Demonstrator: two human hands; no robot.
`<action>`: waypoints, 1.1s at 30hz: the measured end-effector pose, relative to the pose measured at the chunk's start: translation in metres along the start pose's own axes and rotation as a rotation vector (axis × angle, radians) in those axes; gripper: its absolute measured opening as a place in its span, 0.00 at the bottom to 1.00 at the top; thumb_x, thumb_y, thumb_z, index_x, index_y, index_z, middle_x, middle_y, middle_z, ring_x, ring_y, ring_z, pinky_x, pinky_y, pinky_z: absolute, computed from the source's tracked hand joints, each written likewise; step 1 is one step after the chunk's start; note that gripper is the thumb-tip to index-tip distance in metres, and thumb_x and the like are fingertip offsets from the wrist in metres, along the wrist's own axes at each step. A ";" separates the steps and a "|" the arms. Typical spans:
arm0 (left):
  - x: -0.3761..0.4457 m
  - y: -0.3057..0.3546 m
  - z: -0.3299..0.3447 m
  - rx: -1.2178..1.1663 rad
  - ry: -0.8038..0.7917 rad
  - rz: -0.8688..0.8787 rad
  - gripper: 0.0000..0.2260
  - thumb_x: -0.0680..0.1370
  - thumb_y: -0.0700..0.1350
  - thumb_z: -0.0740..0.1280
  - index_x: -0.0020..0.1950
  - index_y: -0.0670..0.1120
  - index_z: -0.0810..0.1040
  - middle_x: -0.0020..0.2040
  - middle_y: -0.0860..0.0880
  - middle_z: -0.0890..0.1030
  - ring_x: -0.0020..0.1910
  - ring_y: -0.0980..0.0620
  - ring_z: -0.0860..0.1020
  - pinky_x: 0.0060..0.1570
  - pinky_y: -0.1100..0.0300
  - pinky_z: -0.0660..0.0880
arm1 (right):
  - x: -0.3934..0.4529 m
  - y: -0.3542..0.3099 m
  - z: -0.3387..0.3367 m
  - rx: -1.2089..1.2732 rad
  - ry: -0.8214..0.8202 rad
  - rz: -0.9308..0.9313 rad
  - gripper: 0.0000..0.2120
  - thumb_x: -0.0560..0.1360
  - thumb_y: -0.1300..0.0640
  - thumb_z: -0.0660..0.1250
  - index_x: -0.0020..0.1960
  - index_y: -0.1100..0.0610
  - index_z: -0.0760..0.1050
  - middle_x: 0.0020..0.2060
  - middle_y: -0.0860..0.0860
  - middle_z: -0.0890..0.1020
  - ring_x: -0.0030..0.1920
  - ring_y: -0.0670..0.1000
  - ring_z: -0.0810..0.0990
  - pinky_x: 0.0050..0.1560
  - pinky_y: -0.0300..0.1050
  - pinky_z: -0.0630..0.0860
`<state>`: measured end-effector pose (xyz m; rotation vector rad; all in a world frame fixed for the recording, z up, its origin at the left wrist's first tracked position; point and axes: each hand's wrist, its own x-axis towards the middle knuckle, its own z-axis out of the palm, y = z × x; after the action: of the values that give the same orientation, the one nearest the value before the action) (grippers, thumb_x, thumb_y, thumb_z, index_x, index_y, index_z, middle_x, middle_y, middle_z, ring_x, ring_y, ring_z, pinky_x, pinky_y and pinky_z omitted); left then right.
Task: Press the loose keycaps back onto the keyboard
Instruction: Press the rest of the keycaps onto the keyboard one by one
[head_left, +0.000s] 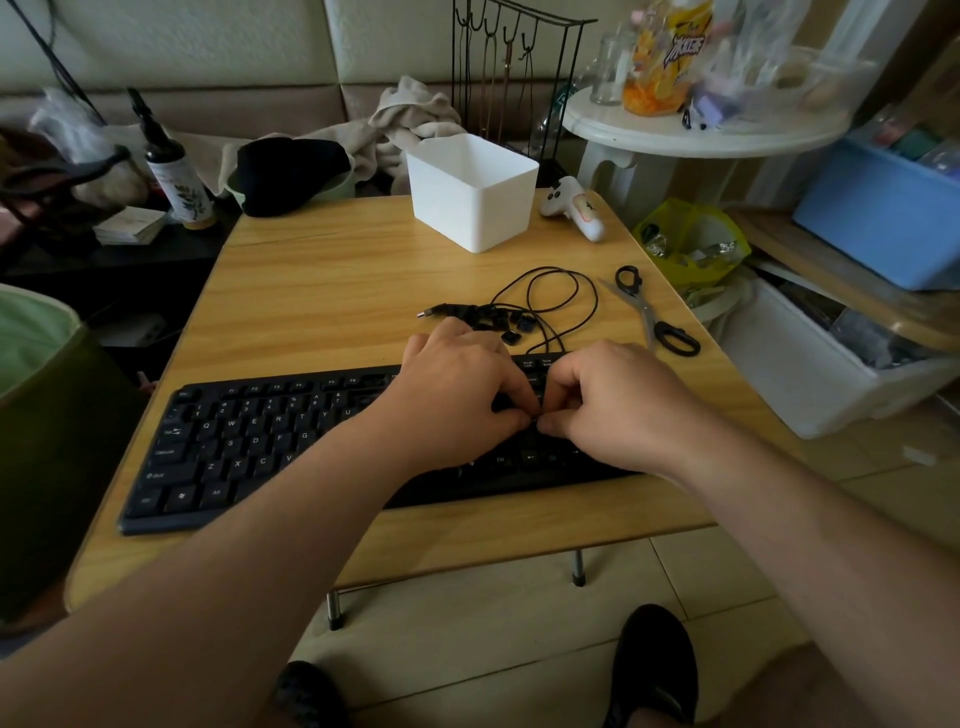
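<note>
My left hand (457, 395) and right hand (618, 405) curled, fingertips meeting over matte black keyboard (249, 447), whether pinching anything unclear, small square loose keycaps (511, 325) on woodgrain table (322, 291)

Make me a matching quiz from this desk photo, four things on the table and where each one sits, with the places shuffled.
Things:
1. white bin
2. scissors
3. loose keycaps
4. keyboard

Places:
A. right edge of the table
B. under both hands
C. far side of the table, in the middle
D. just behind the keyboard, by the black cable

Pairs: 1-C, 2-A, 3-D, 4-B
</note>
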<state>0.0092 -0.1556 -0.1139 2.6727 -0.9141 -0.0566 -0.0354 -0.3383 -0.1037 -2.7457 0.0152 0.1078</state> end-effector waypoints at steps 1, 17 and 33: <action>0.000 0.000 0.000 0.003 0.006 -0.008 0.06 0.78 0.59 0.70 0.55 0.67 0.83 0.56 0.61 0.74 0.67 0.51 0.64 0.65 0.49 0.63 | -0.001 0.000 0.000 -0.010 0.005 -0.024 0.06 0.73 0.46 0.77 0.41 0.45 0.82 0.39 0.41 0.80 0.47 0.49 0.77 0.55 0.54 0.77; 0.003 0.002 -0.001 0.040 0.029 -0.083 0.06 0.77 0.62 0.70 0.51 0.66 0.83 0.56 0.60 0.75 0.67 0.49 0.66 0.64 0.48 0.63 | -0.009 -0.007 -0.004 -0.379 -0.054 -0.224 0.13 0.77 0.40 0.71 0.61 0.37 0.81 0.55 0.41 0.80 0.60 0.51 0.67 0.53 0.53 0.64; 0.004 0.003 -0.001 0.028 0.004 -0.096 0.06 0.77 0.61 0.71 0.43 0.68 0.76 0.60 0.61 0.75 0.68 0.48 0.66 0.65 0.45 0.64 | 0.004 0.003 -0.002 -0.500 -0.068 -0.560 0.13 0.80 0.43 0.67 0.58 0.48 0.83 0.46 0.47 0.82 0.55 0.52 0.76 0.57 0.54 0.78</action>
<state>0.0107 -0.1595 -0.1123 2.7404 -0.7911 -0.0603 -0.0310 -0.3418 -0.1038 -3.1060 -0.9027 0.0523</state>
